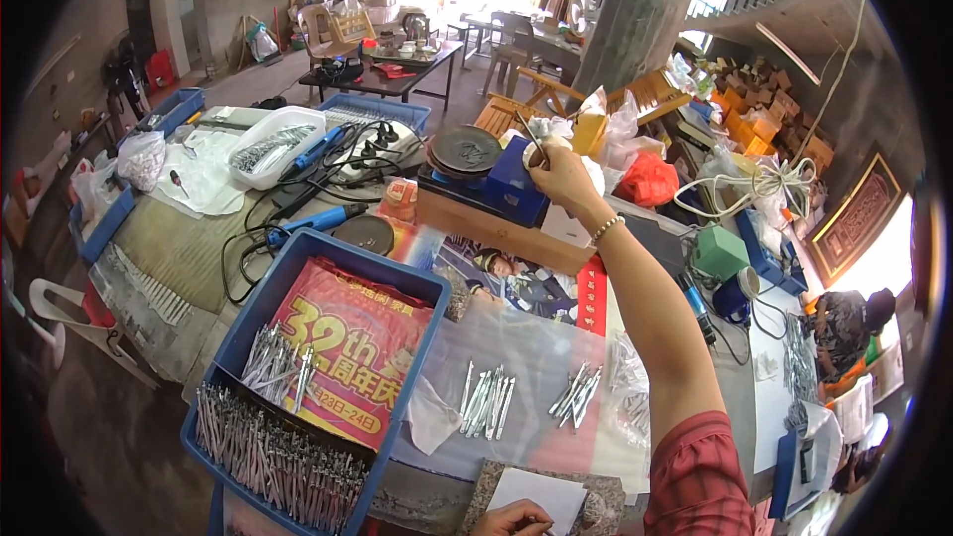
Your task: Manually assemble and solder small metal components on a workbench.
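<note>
- Big blue tray [387, 274] near on the left, with lots of thin metal sticks [283, 467]
- Stone slab [602, 502] near the middle, white paper [539, 492] on top
- Blue box [512, 195] far in the middle
- Right hand [566, 181] pinches a thin dark stick [530, 133] by that box, well apart from the left hand [514, 518]
- Left hand is at the paper; cannot tell its grip
- Thin dark stick looks light, stiff, maybe slippery; hold its middle

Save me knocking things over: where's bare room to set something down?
Bare: translucent plastic sheeting between two clusters of slim silvery metal pieces; ribbed tan matting nearer than the crumpled white sheet. Crowded: the blue plastic tray and around the round dark plates and glossy blue box.
</note>
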`<action>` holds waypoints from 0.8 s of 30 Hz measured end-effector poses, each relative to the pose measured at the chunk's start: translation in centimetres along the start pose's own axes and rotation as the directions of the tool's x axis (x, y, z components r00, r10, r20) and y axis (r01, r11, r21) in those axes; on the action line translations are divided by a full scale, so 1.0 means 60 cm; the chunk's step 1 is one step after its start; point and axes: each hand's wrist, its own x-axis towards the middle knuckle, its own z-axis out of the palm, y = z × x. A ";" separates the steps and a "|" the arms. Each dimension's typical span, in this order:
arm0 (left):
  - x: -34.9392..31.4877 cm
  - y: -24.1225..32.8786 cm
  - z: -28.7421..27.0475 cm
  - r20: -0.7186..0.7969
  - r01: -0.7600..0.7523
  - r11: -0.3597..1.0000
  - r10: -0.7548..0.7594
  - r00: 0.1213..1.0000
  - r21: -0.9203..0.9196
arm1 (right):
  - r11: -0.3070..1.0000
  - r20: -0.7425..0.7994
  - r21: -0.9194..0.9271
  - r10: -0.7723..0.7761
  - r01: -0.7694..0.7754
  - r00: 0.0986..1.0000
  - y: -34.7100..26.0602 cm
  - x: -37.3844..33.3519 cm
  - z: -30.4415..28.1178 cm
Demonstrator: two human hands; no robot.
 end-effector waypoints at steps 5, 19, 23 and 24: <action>0.005 -0.006 -0.001 -0.006 -0.113 0.990 0.114 0.993 0.080 | 1.000 -0.010 -0.004 -0.015 0.015 1.000 0.006 0.013 0.005; -0.014 -0.019 -0.015 0.029 0.141 0.987 -0.139 0.990 -0.071 | 0.858 0.330 0.343 0.272 -0.383 0.904 -0.065 -0.365 -0.139; -0.009 -0.008 -0.013 -0.084 0.143 0.984 -0.152 0.985 -0.104 | 0.747 0.484 0.385 0.336 -0.542 0.808 -0.088 -0.538 -0.168; -0.004 -0.006 -0.015 -0.100 0.108 0.989 -0.118 0.988 -0.106 | 0.723 0.493 0.394 0.354 -0.567 0.795 -0.089 -0.575 -0.168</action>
